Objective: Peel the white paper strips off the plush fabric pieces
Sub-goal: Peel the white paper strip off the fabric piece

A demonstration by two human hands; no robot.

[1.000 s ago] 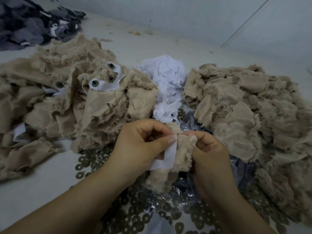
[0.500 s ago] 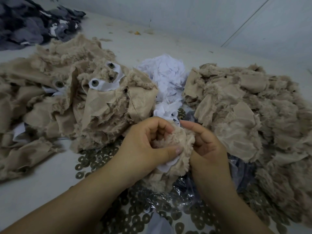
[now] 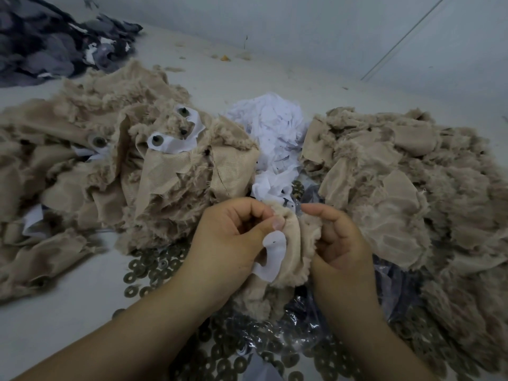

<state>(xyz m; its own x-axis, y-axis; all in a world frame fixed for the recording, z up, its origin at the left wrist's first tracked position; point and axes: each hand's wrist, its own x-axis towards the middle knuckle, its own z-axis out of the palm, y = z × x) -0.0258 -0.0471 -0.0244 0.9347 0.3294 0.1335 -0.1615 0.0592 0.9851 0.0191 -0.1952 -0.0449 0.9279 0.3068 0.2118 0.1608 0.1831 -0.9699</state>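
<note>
White floor, plush piles all around, two hands peeling in the middle.

Between the piles, the left hand [image 3: 231, 237] pinches a white strip [image 3: 272, 254] with thumb and finger, and the right hand [image 3: 336, 240] grips the tan plush piece [image 3: 295, 243] by its edge. A moment ago the strip was mostly hidden under the left thumb; now it hangs out in a curl, loose along most of its length, so the peel looks nearly done. Only the top end seems stuck. Next it may go on the paper heap [image 3: 275, 133] behind. The left pile [image 3: 110, 166] shows more strips waiting. The right pile [image 3: 398, 188] shows none. Metal rings [image 3: 154, 268] lie under the hands.
</note>
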